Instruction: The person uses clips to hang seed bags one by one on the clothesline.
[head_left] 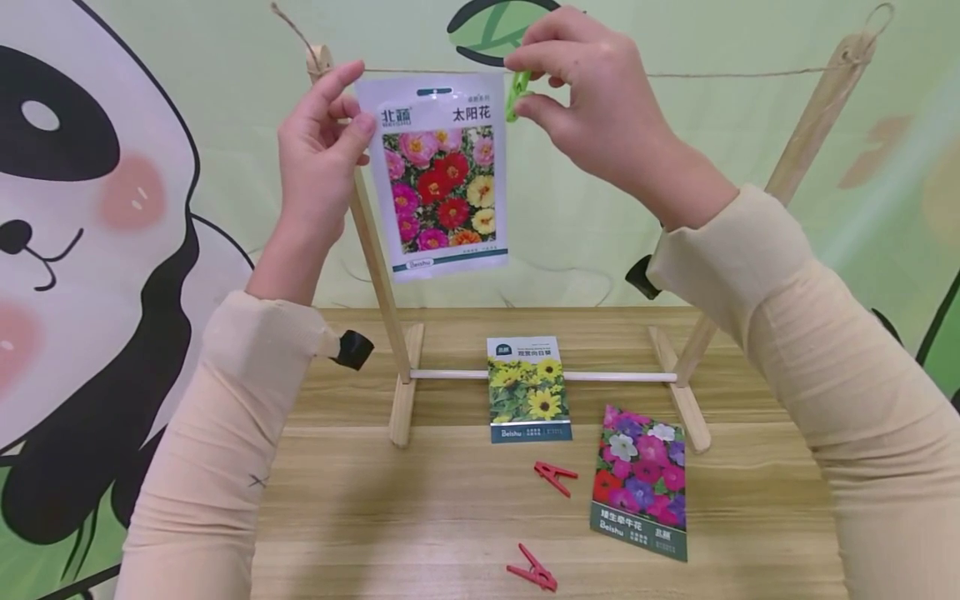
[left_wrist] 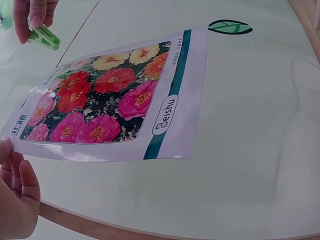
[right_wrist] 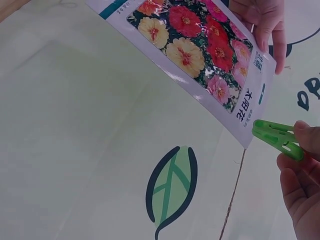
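Head view first: left hand (head_left: pixel 318 154) is pinching the flower packet (head_left: pixel 442 179) at its upper left edge, thumb on the front, and right hand (head_left: pixel 600 96) has a little green clip (head_left: pixel 517 96) pinched by its handle end. So neither grip is slack — each is closed on something. The packet's up at the height of the twine (head_left: pixel 742 76), well above the tabletop (head_left: pixel 442 500), long axis near vertical with a slight lean.

What it hinges on, I'd say, is clip vs. the packet's top right corner: the packet lies just left of the clip, and the right hand is the nearer one to that corner. Right wrist view puts the clip's tip right at it — can't tell if they touch, or whether the top edge sits in front of the twine or under it.

Label stuff: held packet reads 北蔬 / BEISHU top left, 太阳花 top right, Beishu again on the bottom band. Below, the sunflower packet (head_left: pixel 529 390) says 观赏向日葵 plus Beishu, and the petunia packet (head_left: pixel 639 479) says 矮生牵牛花, also Beishu. Small print's too tiny to read.
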